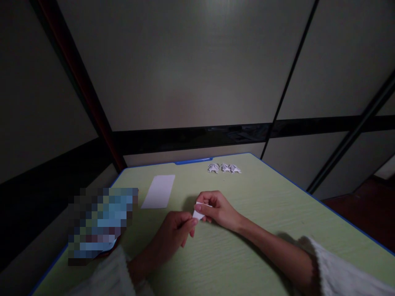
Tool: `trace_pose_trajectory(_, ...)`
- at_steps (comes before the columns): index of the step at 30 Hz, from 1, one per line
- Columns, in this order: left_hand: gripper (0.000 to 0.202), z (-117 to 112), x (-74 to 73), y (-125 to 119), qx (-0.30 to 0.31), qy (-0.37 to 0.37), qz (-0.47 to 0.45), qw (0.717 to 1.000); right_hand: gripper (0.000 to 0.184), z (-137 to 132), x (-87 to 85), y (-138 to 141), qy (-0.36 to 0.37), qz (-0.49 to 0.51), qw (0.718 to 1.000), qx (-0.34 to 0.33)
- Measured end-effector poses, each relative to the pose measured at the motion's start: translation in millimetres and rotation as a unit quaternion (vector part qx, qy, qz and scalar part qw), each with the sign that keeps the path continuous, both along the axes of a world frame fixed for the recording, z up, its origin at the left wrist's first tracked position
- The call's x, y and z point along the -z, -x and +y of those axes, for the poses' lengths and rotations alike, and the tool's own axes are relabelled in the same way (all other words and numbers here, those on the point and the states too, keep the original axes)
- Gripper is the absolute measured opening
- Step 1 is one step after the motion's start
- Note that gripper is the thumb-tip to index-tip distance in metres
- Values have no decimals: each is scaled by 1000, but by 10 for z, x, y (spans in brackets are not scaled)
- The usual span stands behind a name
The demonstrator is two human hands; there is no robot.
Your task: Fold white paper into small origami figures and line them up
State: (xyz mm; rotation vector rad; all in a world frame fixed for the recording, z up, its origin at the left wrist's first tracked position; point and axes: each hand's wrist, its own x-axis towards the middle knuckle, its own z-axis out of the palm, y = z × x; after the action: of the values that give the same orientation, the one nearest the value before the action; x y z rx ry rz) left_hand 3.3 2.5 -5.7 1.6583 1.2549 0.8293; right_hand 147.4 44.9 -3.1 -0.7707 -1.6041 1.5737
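Note:
A small piece of folded white paper is held up between my two hands, over the middle of the table. My left hand pinches its lower left corner between thumb and forefinger. My right hand grips the other end, thumb on top and fingers curled behind, so part of the paper is hidden. Farther back stand several small folded paper figures in a row, one of them a white origami figure at the left end. A flat white sheet of paper lies to the left of my hands.
The pale green table has a blue edge, with a blue strip along its far side. A blurred-out, tablet-like object sits at the left. Grey panels with a dark band rise right behind the table.

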Motion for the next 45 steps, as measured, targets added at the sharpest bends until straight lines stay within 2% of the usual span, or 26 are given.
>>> trace_pose_trajectory(5, 35, 10, 5, -13, 19, -35, 3, 999, 22, 4, 34, 51, 105, 95, 990, -24)
trace_pose_trajectory(8, 36, 18, 4, -12, 0, -10, -23, 1000, 22, 1, 39, 70, 133, 123, 983, -7)
trace_pose_trajectory(12, 30, 17, -4, -6, 1, 41, -94, 995, 22, 14, 33, 63, 136, 146, 980, 19)
trace_pose_trajectory(18, 24, 19, 3, -5, 29, 62, -157, 985, 20, 48, 46, 40, 127, 155, 980, 17)
trace_pose_trajectory(25, 24, 1, -25, -6, -2, 71, -141, 987, 21, 32, 35, 38, 123, 146, 981, 24)
trace_pose_trajectory(32, 26, 10, -39, 6, -32, 41, -102, 993, 21, 8, 39, 54, 111, 127, 986, 15)
trace_pose_trajectory(39, 22, 24, 2, -15, 9, 31, -130, 991, 19, 49, 66, 35, 136, 156, 978, 33)
trace_pose_trajectory(45, 21, 13, 34, -25, 4, 2, -98, 995, 17, 60, 46, 33, 150, 160, 975, 25)
